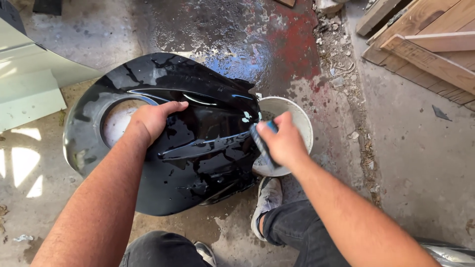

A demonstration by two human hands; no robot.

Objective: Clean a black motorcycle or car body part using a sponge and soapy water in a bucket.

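Left hand [156,118] spread flat, fingers loosely curled, palm pressing wet glossy black body panel [198,148] beside its round opening. Right hand [283,141] closed around dark sanding pad [260,141], pad edge touching panel's right side. Panel stands tilted on wet concrete floor [420,163], leaning over white bucket [297,116]. Grey sneaker [267,198] below bucket. Wooden pallet [430,44] upper right; pale green panel [29,84] far left.

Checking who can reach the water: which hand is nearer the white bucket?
Right. The right hand hovers over the bucket rim, holding a dark block; the left hand rests on the black panel, farther away.
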